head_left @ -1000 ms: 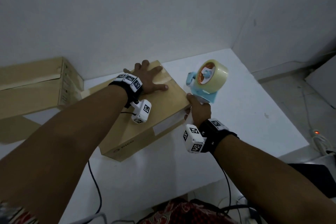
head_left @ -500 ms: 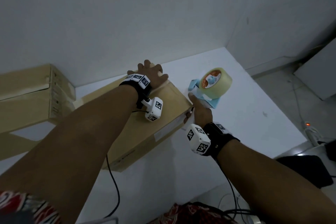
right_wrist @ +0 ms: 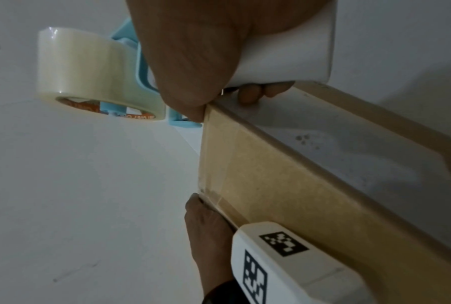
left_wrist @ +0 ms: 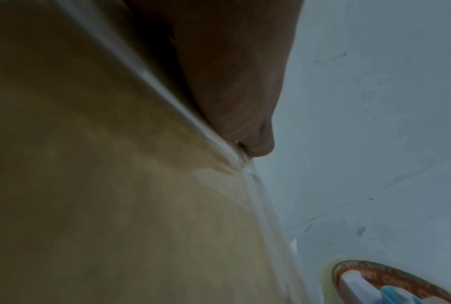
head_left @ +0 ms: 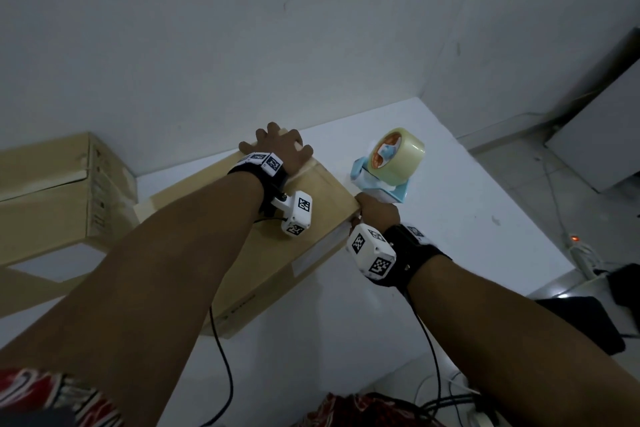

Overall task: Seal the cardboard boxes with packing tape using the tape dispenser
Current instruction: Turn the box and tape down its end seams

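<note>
On the white worktop (head_left: 450, 218): flat brown cardboard box (head_left: 311, 218), top seam taped; my left hand (head_left: 280, 146) flat on it, right hand (head_left: 377, 211) gripping the blue tape dispenser (head_left: 384, 170); side boxes remain, I judge.

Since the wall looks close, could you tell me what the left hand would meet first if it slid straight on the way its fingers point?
Probably the wall. The left hand lies flat at the far corner of the box, fingers past its edge; depth is unclear.

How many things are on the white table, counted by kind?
Boxes: 2, one under the hands, one at far left.
Tape dispensers: 1.
Tape rolls: 1, mounted on the dispenser.
Total: 4
</note>
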`<state>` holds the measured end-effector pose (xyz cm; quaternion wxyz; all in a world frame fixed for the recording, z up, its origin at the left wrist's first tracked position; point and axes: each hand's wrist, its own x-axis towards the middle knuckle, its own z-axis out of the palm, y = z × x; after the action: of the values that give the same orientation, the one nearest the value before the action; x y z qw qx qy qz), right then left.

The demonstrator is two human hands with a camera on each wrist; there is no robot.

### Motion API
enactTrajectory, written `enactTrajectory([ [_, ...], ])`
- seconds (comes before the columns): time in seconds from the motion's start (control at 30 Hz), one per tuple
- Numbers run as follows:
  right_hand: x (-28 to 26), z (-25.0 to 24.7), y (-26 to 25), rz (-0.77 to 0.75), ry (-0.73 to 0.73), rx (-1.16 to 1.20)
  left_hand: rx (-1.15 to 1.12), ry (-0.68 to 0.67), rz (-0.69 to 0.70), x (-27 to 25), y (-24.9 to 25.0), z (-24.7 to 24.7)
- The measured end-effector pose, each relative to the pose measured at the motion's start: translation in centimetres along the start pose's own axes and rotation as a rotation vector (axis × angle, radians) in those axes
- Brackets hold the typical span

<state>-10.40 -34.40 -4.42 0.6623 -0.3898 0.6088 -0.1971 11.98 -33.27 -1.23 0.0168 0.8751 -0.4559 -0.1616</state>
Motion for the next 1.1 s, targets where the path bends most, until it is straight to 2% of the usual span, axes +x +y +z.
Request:
enactTrajectory([
  [0.13, -0.5, 0.1, 0.1, -0.048, 0.034, 0.036, -0.105, -0.012, 0.082, -0.9, -2.3, -1.0],
  [0.2, -0.6, 0.3, -0.2, -0.084, 0.016, 0.047, -0.14, -0.049, 0.064, -1.9, -5.4, -2.3],
  [0.3, 0.0, 0.5, -1.7, -0.126, 0.041, -0.038, -0.112, -0.171, -0.022, -4.2, -10.5, -4.0],
  [0.4, 0.8, 1.6, -3.4, -0.173, 0.066, -0.126, -0.078, -0.251, -0.079, -7.1, -14.5, -3.8],
  [0.47, 0.9, 2.5, -4.5, -0.179, 0.051, -0.159, -0.063, -0.298, -0.067, -8.9, -15.9, -3.3],
  [0.6, 1.5, 3.7, -6.2, -0.126, 0.048, -0.22, -0.131, -0.284, -0.088, -11.1, -16.6, -2.1],
  [0.8, 2.3, 5.0, -6.9, -0.162, 0.082, -0.251, -0.225, -0.191, -0.132, -13.4, -15.2, -0.4],
  [1.0, 1.0, 4.8, -6.4, -0.288, 0.033, -0.298, -0.282, -0.123, -0.16, -14.4, -12.9, -0.2],
  [1.1, 3.7, 3.6, -4.3, -0.357, 0.067, -0.329, -0.287, -0.105, -0.145, -14.0, -11.8, -0.5],
])
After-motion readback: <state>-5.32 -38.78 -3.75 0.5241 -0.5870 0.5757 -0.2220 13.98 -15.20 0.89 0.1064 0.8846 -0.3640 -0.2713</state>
